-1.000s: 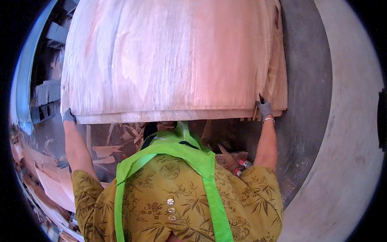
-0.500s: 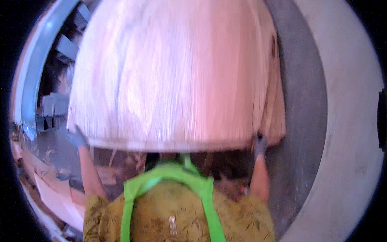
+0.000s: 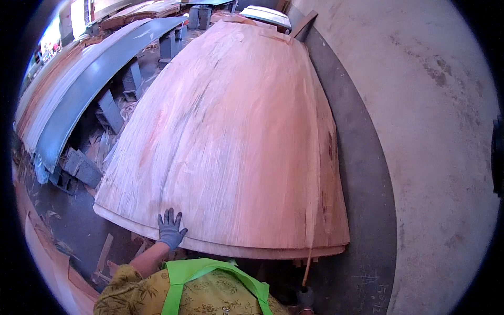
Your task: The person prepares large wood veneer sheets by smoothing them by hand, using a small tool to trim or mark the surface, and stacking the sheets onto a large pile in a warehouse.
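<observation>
A large stack of thin pinkish wood veneer sheets (image 3: 226, 147) lies in front of me, its near edge bowed toward my body. My left hand (image 3: 170, 229), in a grey glove with dark fingertips, rests flat on the top sheet near that edge, fingers spread. Low on the right, my right hand (image 3: 305, 298) is in shadow, partly hard to make out. It is closed round the lower end of a narrow wood strip (image 3: 307, 269). The strip runs up from the hand past the stack's near edge and onto the top sheet.
To the left, another long stack with a grey-blue board (image 3: 79, 113) stands on concrete blocks (image 3: 109, 110). Wood scraps (image 3: 104, 254) litter the floor at left. A pale wall (image 3: 436, 157) runs along the right. A white, dark-edged object (image 3: 266, 16) sits beyond the stack's far end.
Both hands were at the near corners of the sheet. My left hand has moved inward onto its surface; my right has dropped below the edge and holds a strip. More of the far end shows.
</observation>
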Demonstrator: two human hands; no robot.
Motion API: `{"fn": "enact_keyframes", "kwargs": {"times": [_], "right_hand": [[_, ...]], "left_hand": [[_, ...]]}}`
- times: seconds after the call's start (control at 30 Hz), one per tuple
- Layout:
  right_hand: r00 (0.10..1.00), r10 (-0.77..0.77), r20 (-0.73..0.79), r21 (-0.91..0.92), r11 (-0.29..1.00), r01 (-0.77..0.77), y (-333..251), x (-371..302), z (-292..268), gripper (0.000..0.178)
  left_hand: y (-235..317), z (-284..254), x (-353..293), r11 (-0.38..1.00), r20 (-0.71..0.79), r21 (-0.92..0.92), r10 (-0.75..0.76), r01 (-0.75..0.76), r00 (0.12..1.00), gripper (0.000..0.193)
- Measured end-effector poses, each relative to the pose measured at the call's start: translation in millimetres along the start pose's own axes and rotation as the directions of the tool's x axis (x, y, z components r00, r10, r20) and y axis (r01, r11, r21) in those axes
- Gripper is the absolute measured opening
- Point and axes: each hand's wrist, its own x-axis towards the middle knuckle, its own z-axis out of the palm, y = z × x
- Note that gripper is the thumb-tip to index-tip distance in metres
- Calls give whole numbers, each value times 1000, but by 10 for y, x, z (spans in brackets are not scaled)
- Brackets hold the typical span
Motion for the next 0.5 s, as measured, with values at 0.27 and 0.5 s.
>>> {"fn": "enact_keyframes", "kwargs": {"times": [0.27,0.5], "right_hand": [[932,-7,-363,477,858,192,105,346,227,29],[817,223,-533,448,893,49,1153,7,-316,21]], "left_hand": [[34,-70,-49,999,71,25,-27,25,997,70],[45,-34,-74,997,82,61,-50,45,995,70]]}}
